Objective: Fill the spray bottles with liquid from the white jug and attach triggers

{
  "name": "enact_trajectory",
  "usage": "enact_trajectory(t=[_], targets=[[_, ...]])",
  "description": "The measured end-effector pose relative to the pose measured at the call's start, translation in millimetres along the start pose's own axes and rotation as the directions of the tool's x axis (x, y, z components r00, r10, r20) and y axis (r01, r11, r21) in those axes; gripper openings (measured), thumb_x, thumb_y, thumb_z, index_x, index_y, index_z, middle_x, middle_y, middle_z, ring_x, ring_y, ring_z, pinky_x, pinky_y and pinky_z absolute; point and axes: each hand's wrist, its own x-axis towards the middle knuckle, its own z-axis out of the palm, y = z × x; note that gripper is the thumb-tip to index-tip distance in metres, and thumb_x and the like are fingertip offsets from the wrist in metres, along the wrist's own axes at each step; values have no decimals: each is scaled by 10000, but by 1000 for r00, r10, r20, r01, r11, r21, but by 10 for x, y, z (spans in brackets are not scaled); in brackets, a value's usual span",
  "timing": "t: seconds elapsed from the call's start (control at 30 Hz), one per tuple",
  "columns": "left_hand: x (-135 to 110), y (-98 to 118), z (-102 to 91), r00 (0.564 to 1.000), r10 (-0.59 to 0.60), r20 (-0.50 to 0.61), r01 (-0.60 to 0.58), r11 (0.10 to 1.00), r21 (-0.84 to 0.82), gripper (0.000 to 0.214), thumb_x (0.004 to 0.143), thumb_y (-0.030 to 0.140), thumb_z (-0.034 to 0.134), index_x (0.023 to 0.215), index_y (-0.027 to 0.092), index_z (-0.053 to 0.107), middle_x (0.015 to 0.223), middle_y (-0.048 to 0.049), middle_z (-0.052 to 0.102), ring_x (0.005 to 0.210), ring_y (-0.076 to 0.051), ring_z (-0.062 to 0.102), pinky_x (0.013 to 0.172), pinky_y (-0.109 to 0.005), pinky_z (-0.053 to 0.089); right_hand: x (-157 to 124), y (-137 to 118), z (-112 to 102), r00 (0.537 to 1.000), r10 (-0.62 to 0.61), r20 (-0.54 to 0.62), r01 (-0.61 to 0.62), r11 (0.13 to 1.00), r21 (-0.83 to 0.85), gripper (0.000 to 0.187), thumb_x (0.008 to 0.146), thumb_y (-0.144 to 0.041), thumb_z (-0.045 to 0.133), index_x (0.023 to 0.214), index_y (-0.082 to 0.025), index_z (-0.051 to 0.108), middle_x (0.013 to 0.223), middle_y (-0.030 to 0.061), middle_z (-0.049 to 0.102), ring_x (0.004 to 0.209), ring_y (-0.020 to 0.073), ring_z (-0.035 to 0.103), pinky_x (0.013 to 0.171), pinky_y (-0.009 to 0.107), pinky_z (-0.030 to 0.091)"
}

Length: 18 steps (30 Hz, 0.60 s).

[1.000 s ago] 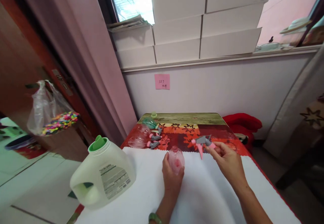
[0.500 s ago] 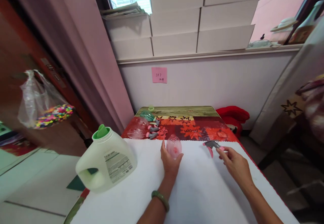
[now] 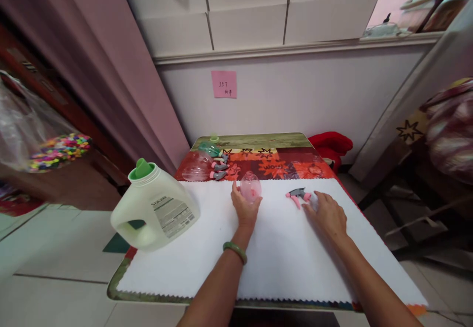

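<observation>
The rounded, translucent pink spray bottle (image 3: 250, 189), upright and open-necked, sits left of a grey-and-pink trigger sprayer head (image 3: 297, 194), which lies on the white cloth (image 3: 281, 248) over the surface (image 3: 254, 140). Half a second ago the sprayer head was pinched in the right grip (image 3: 330, 214); now that grip is spread loose, the pink collar just beside its fingertips, while the left grip (image 3: 245, 211) curls round the bottle
</observation>
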Motion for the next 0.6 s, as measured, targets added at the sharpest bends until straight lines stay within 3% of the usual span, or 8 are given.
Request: enact_trajectory(t=[0.1, 0.17, 0.27, 0.4, 0.5, 0.6], targets=[[1, -9, 11, 1000, -5, -6, 5, 1000, -6, 1088, 601, 181, 852, 1512, 195, 256, 1247, -130, 513, 1222, -341, 523, 1084, -545, 409, -134, -97, 92, 949, -168, -267, 177, 984, 10, 532, 940, -447, 535, 1362, -124, 563, 1423, 214, 584, 1317, 358, 542, 1152, 540, 344], [-2, -17, 16, 1000, -7, 2, 7, 1000, -14, 1097, 600, 174, 848, 1513, 235, 245, 1252, -116, 516, 1233, -327, 529, 1085, -544, 414, -224, -208, 137, 890, -284, -356, 315, 949, 33, 470, 964, -416, 536, 1351, -151, 572, 1433, 187, 589, 1354, 333, 518, 1192, 537, 299], [-12, -27, 19, 999, -6, 40, 8, 999, -35, 1070, 647, 193, 817, 1526, 268, 211, 1309, -116, 528, 1247, -300, 555, 1067, -502, 448, -334, -371, 193, 832, -416, -368, 470, 880, 67, 353, 962, -368, 576, 1268, -200, 629, 1386, 136, 641, 1351, 306, 535, 1201, 527, 306], [-19, -49, 38, 992, -3, 123, 8, 999, -42, 918, 724, 249, 771, 1503, 249, 286, 1394, -145, 557, 1298, -315, 560, 1081, -486, 448, -416, -457, 280, 792, -496, -356, 563, 819, 111, 205, 955, -327, 599, 1095, -209, 690, 1374, 124, 658, 1342, 293, 558, 1186, 525, 351], [-14, -67, 73, 983, 22, 180, -17, 999, -31, 829, 739, 289, 761, 1468, 222, 373, 1442, -159, 550, 1359, -339, 517, 1134, -504, 399, -437, -444, 329, 802, -491, -339, 562, 814, 150, 167, 957, -311, 593, 1034, -217, 708, 1341, 124, 677, 1344, 293, 564, 1179, 541, 368], [0, -80, 102, 978, 47, 203, -43, 999, -23, 916, 693, 278, 787, 1496, 195, 354, 1506, -178, 490, 1424, -362, 441, 1182, -516, 339, -436, -432, 342, 823, -461, -331, 534, 826, 179, 173, 957, -311, 588, 1034, -218, 711, 1332, 123, 681, 1345, 299, 565, 1173, 555, 377]])
